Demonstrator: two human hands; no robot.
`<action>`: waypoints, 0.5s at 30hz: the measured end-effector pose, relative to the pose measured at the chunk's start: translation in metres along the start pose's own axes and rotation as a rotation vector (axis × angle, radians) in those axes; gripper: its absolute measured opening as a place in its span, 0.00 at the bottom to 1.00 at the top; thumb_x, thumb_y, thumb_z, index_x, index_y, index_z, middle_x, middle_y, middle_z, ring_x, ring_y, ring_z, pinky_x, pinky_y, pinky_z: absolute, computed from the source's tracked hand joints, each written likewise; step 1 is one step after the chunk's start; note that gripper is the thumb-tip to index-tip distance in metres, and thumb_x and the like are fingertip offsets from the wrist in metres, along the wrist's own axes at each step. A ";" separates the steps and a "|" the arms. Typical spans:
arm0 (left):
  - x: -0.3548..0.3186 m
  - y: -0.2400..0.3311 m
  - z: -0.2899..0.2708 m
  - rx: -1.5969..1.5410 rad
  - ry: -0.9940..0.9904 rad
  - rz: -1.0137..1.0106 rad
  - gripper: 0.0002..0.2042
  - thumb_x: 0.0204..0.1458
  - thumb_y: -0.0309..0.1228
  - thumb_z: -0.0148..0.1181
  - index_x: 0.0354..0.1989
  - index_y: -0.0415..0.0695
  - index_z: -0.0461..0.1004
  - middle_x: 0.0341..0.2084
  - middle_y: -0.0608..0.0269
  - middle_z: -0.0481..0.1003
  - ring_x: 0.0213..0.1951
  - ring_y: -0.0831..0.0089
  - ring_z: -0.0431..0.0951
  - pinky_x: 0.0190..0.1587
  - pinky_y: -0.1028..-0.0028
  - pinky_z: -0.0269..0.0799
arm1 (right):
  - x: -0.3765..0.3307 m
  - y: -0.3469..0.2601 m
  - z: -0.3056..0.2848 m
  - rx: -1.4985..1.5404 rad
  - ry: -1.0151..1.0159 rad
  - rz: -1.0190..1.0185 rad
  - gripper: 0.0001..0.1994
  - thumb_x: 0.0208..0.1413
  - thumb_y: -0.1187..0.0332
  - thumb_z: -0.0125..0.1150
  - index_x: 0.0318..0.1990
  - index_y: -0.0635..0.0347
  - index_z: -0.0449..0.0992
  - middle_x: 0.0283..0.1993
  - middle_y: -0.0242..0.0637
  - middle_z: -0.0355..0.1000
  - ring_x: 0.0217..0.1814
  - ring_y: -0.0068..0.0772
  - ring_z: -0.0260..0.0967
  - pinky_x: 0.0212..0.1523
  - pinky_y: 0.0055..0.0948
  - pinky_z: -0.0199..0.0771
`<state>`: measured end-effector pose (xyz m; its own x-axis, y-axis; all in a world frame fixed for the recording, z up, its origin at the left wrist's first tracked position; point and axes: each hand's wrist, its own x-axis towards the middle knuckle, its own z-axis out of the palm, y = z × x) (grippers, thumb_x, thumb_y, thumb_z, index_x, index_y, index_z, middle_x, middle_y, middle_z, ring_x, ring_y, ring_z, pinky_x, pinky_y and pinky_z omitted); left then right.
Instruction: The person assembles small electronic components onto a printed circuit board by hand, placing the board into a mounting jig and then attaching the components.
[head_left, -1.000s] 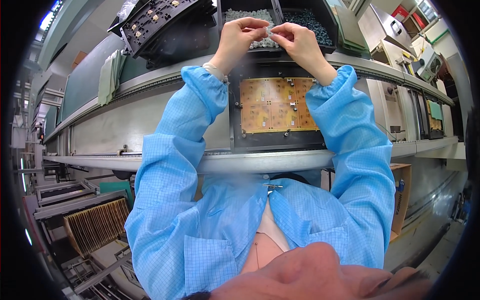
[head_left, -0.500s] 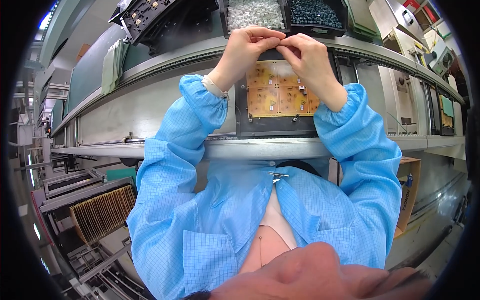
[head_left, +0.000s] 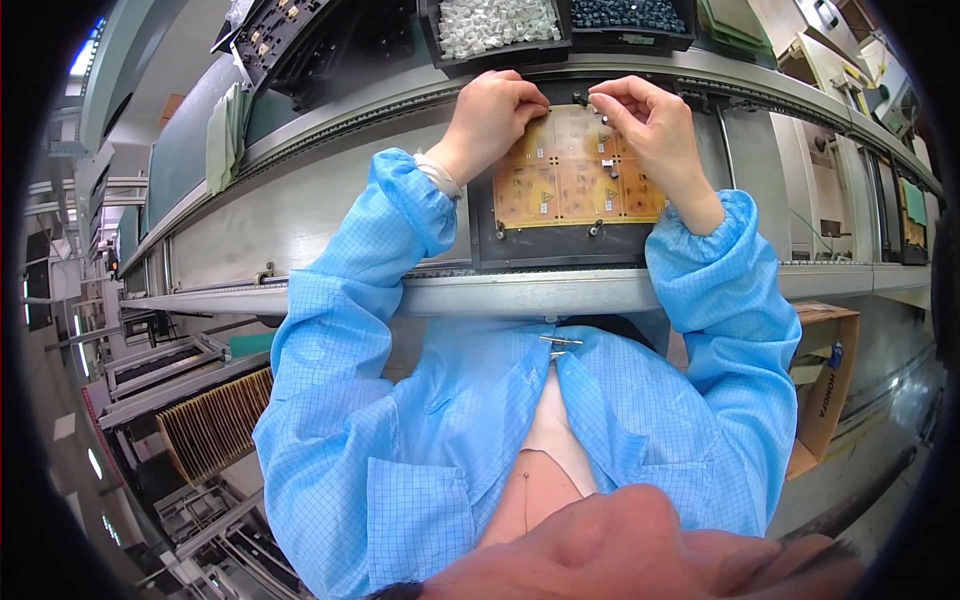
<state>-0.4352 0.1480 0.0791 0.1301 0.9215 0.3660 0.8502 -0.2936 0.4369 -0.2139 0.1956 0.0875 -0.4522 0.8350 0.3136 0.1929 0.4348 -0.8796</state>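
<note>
A panel of orange circuit boards (head_left: 560,190) lies in a black carrier frame (head_left: 560,250) on the conveyor. Over the panel's far left corner is my left hand (head_left: 490,122), its fingertips pressed together; anything between them is hidden. My right hand (head_left: 655,125) is above the far right part of the panel, thumb and forefinger pinched. By its fingertips shows a small dark and pale part (head_left: 604,120), too small to name; whether it is held or sits on the board is unclear. Another small component (head_left: 613,173) stands on the boards nearer to me.
Beyond the conveyor rail are a black bin of white connectors (head_left: 500,25) and a bin of dark blue parts (head_left: 628,14). Black trays (head_left: 290,40) lie at the far left, near a green cloth (head_left: 226,135). A metal rail (head_left: 560,297) runs along the near side.
My hands, together near the bins before, have moved apart. The right has gone right and slightly nearer to me; the left is lower, at the panel's far left corner.
</note>
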 end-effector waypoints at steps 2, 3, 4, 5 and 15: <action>-0.002 0.000 0.000 0.060 -0.009 0.010 0.07 0.48 0.26 0.63 0.35 0.45 0.84 0.31 0.59 0.78 0.37 0.58 0.78 0.42 0.65 0.75 | 0.000 -0.001 -0.001 -0.006 0.000 -0.006 0.09 0.61 0.68 0.63 0.43 0.63 0.82 0.32 0.29 0.79 0.33 0.15 0.74 0.35 0.17 0.76; -0.002 0.000 0.000 0.059 -0.010 0.009 0.07 0.48 0.26 0.63 0.35 0.45 0.84 0.31 0.59 0.78 0.37 0.58 0.78 0.42 0.65 0.75 | 0.000 -0.001 -0.002 -0.013 0.000 -0.014 0.09 0.61 0.68 0.63 0.43 0.62 0.82 0.32 0.29 0.79 0.34 0.15 0.74 0.35 0.17 0.76; -0.002 0.001 0.000 0.061 -0.002 0.009 0.07 0.48 0.26 0.63 0.35 0.45 0.84 0.31 0.59 0.78 0.38 0.59 0.78 0.43 0.64 0.75 | -0.001 -0.001 -0.002 -0.013 -0.001 -0.012 0.09 0.61 0.68 0.63 0.43 0.62 0.82 0.32 0.29 0.79 0.34 0.15 0.74 0.35 0.17 0.76; -0.002 0.001 0.000 0.063 0.008 0.009 0.06 0.48 0.27 0.63 0.34 0.46 0.84 0.30 0.59 0.78 0.38 0.59 0.77 0.43 0.63 0.74 | 0.000 -0.001 -0.002 -0.007 -0.004 -0.005 0.09 0.61 0.68 0.63 0.43 0.62 0.82 0.32 0.29 0.79 0.34 0.15 0.73 0.35 0.17 0.75; 0.003 -0.001 -0.001 0.090 -0.012 0.068 0.04 0.48 0.31 0.66 0.30 0.48 0.84 0.28 0.62 0.79 0.37 0.62 0.78 0.42 0.66 0.75 | -0.002 0.004 -0.002 -0.054 -0.042 -0.018 0.09 0.61 0.67 0.64 0.43 0.63 0.82 0.34 0.31 0.79 0.35 0.17 0.74 0.37 0.18 0.74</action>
<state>-0.4361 0.1504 0.0803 0.1951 0.9033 0.3820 0.8813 -0.3324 0.3359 -0.2104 0.1963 0.0839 -0.4923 0.8122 0.3128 0.2305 0.4682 -0.8530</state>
